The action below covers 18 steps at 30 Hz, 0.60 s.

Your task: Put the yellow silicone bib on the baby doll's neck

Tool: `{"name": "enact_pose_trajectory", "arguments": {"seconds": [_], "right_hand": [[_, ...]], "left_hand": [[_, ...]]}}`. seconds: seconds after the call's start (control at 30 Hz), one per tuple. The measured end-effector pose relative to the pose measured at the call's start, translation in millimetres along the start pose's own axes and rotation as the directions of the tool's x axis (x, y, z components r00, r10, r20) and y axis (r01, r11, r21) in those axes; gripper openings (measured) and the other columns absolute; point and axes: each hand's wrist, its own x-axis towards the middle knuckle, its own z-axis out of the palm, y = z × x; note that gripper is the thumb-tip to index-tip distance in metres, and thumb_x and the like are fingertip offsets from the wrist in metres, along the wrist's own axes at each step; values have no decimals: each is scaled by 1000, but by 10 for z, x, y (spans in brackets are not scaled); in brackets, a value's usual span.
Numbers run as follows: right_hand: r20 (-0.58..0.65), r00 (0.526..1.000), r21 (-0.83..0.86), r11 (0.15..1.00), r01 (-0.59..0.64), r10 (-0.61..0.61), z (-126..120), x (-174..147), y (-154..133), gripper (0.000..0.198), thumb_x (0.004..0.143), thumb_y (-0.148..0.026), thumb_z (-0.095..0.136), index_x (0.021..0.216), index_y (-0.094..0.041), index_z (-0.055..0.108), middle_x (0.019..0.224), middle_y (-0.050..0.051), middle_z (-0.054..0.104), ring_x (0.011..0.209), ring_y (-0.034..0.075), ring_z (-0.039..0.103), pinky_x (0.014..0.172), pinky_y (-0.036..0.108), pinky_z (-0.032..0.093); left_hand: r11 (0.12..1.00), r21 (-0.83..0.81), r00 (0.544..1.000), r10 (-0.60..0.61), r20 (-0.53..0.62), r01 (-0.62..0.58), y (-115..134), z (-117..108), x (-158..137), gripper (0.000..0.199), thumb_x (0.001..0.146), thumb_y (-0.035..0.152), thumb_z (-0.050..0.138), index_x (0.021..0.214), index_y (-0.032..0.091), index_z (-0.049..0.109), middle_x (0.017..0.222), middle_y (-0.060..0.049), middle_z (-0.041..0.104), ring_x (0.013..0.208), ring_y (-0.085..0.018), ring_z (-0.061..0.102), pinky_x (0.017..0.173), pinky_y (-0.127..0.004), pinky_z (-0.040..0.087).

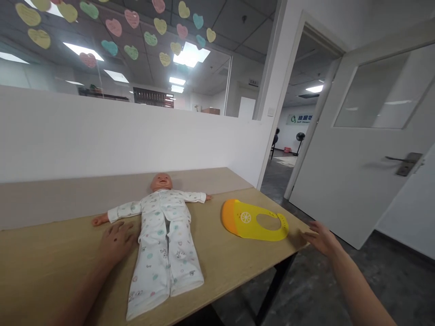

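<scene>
A baby doll (161, 182) lies face up on the table with its arms spread, dressed in a white patterned top (161, 203) and white patterned trousers (166, 253). My left hand (117, 242) is beside the doll's waist, under its outstretched arm, fingers apart and holding nothing. To the doll's right, a yellow silicone bib (249, 219) with an orange pocket lies flat, its neck loop toward the table's right end. Near that end, past the bib, my right hand (321, 238) hovers with fingers stretched out and nothing in it.
The wooden table (224, 267) ends at the right, with a dark metal leg (275, 285) below. Behind it rises a white half-wall (118, 140) with glass above, dotted with heart-shaped notes (132, 19). A white door (353, 149) stands ajar at the right.
</scene>
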Motion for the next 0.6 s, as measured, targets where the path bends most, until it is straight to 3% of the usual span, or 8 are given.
{"name": "enact_pose_trajectory", "arguments": {"seconds": [0.13, 0.23, 0.3, 0.37, 0.43, 0.6], "right_hand": [[224, 942, 171, 942, -290, 249, -75, -183, 148, 29, 76, -23, 53, 104, -19, 47, 98, 14, 60, 84, 26, 69, 64, 36, 61], [351, 882, 196, 896, -398, 315, 170, -362, 292, 35, 80, -21, 51, 113, -10, 46, 100, 20, 63, 90, 29, 69, 72, 38, 61], [395, 859, 213, 878, -429, 324, 434, -476, 390, 28, 83, -20, 49, 108, -8, 51, 90, 18, 66, 82, 26, 70, 69, 35, 60], [399, 869, 269, 868, -417, 294, 744, -576, 485, 16, 84, -17, 47, 98, -13, 55, 76, 8, 66, 66, 18, 67, 60, 28, 58], [349, 906, 350, 864, -362, 238, 1054, -655, 567, 15, 83, -9, 46, 91, -17, 57, 70, 1, 64, 56, 12, 62, 53, 20, 53], [241, 951, 394, 877, -276, 192, 1598, -741, 623, 14, 82, -7, 49, 82, -19, 55, 65, -3, 62, 53, 10, 59, 53, 16, 51]], "left_hand": [[999, -29, 999, 28, 34, -27, 11, -12, 1, 30, 72, 35, 43, 84, 21, 66, 94, -13, 72, 100, -31, 63, 88, -47, 47], [1000, -7, 998, -13, 63, 13, -21, -1, -1, 34, 73, 36, 41, 89, 20, 68, 99, -14, 72, 104, -31, 63, 90, -47, 47], [999, 8, 993, -43, 109, 42, -49, 4, 3, 38, 74, 37, 40, 91, 18, 68, 102, -16, 71, 106, -32, 62, 91, -47, 47], [998, 5, 986, -56, 160, 56, -72, 4, 10, 40, 74, 38, 39, 93, 18, 68, 103, -16, 71, 107, -32, 62, 91, -46, 47], [998, -14, 981, -57, 186, 60, -84, 9, 13, 41, 74, 39, 39, 93, 17, 68, 103, -16, 71, 107, -32, 61, 91, -47, 47], [996, -65, 988, -58, 146, 68, -67, 50, -13, 40, 73, 39, 40, 90, 16, 68, 100, -17, 71, 104, -33, 62, 90, -49, 47]]}}
